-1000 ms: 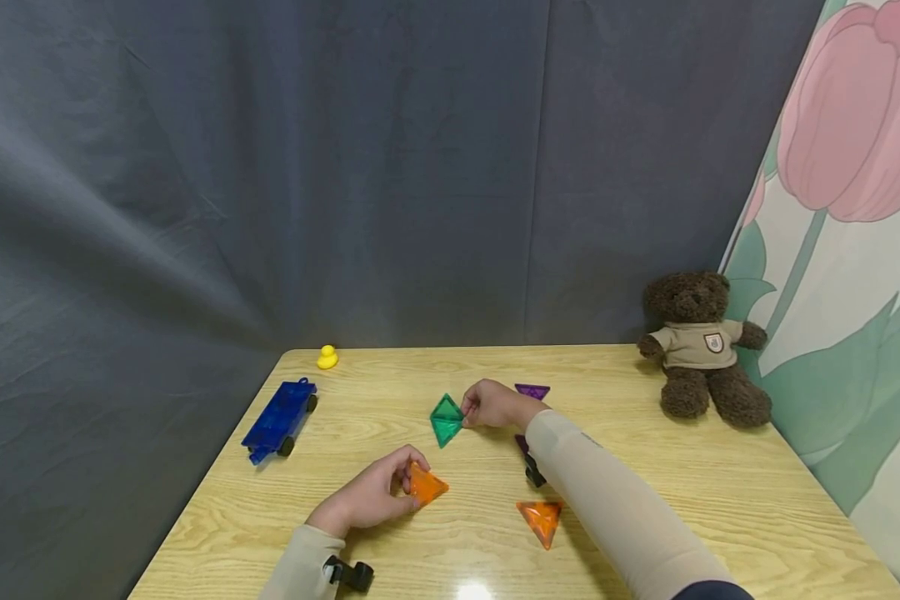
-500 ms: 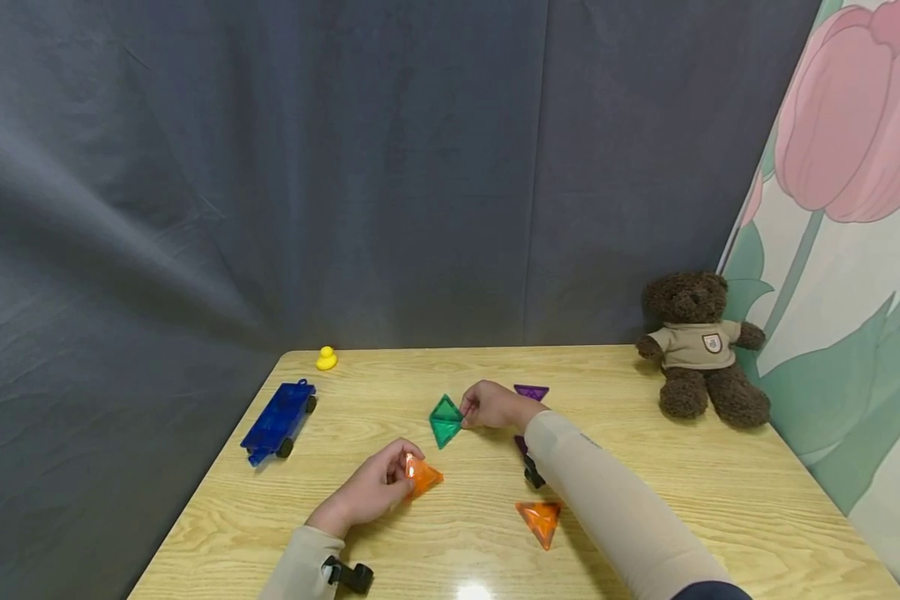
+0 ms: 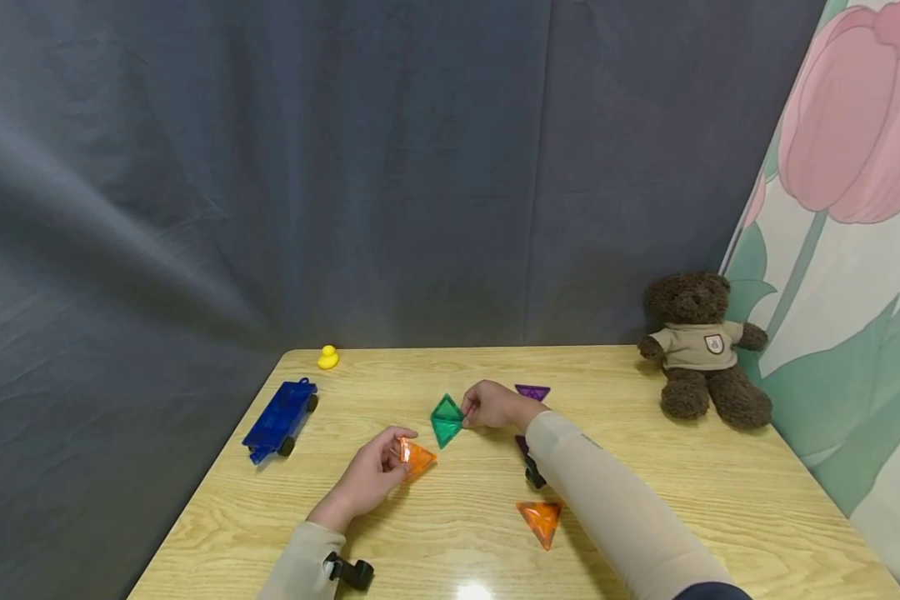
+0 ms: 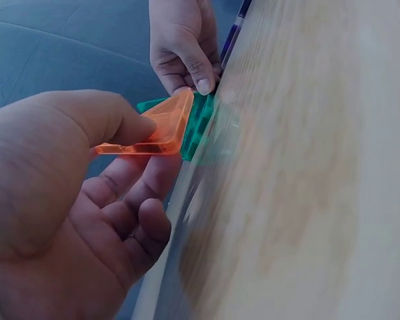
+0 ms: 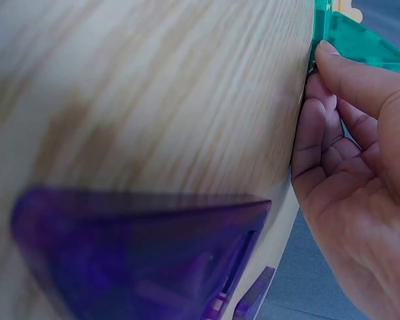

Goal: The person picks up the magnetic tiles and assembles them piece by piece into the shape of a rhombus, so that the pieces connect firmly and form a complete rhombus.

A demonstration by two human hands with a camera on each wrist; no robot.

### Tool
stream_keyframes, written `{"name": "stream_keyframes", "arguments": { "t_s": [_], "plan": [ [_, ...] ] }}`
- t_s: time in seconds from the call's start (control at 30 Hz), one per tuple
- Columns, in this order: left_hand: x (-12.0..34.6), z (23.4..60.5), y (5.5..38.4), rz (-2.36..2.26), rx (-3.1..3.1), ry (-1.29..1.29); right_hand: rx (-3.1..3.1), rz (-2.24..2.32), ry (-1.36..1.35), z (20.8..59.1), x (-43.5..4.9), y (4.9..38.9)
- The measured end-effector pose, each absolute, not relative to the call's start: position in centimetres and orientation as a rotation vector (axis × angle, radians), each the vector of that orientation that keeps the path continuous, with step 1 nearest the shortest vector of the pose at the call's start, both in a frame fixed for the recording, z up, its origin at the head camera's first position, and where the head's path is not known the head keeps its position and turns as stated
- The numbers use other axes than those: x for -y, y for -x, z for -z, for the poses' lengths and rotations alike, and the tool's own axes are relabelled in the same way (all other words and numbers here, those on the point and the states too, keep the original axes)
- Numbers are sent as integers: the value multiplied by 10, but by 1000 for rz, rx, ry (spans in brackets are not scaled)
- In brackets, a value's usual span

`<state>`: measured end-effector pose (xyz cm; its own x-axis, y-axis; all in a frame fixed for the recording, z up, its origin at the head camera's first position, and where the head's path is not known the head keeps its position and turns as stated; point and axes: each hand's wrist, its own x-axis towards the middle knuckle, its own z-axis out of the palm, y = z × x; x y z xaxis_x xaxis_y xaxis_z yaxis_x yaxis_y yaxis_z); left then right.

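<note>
My left hand (image 3: 367,477) pinches an orange triangular magnetic tile (image 3: 417,458) between thumb and fingers, tilted up above the table. Just beyond it, two green triangular magnetic tiles (image 3: 446,431) meet along one edge. In the right wrist view one green tile (image 5: 370,43) stands up from the table while the other lies flat. My right hand (image 3: 492,405) pinches the right corner of the green pair, thumb tip at their shared edge. From the left wrist view, the orange tile (image 4: 161,127) overlaps the green ones.
Another orange triangular tile (image 3: 542,522) lies nearer on the right. Two purple triangular tiles lie by the right arm, one far (image 3: 532,391), one nearer (image 5: 140,253) and partly hidden. A blue wheeled car base (image 3: 279,419), yellow duck (image 3: 327,357) and teddy bear (image 3: 693,350) line the table's sides.
My left hand has moved forward and slightly left with the orange tile, closer to the green pair, tilting the tile. The right hand stays on the green tiles.
</note>
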<state>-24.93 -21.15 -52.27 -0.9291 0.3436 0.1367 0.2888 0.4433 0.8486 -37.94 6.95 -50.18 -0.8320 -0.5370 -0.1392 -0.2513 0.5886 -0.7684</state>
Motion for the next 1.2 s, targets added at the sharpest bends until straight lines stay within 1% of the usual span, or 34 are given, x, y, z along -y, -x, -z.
{"name": "stream_keyframes", "arguments": {
  "t_s": [0.23, 0.6, 1.2],
  "plan": [
    [211, 521, 254, -1525, -2686, -466, -2458, 1111, 636, 504, -70, 380],
    [209, 517, 260, -1605, -2741, -219, -2456, 1126, 641, 503, -70, 377],
    [201, 511, 273, -1589, -2757, -187, -2451, 1141, 643, 502, -70, 377]
  ]
}}
